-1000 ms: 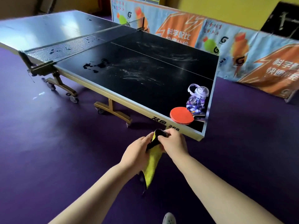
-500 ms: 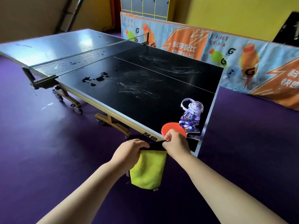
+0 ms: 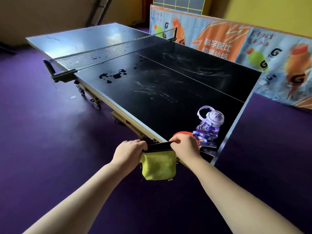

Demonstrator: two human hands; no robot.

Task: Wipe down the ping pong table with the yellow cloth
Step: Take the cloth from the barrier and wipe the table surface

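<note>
Banner barrier [image 3: 236,53] behind the table: repeated black "G" logos beside printed drink bottles, and Chinese lettering on the orange panel, top line reading 科学配比; line below blurred. Small orange characters further right unreadable. Table edge print hidden by hands.

Both bare forearms reached forward from the lower frame, converging, left hand [image 3: 129,153] knuckles up, fingers curled closed on the cloth [image 3: 158,166] edge, right hand [image 3: 184,147] level beside it, apparently pinching the same edge, thumbs hidden.
</note>
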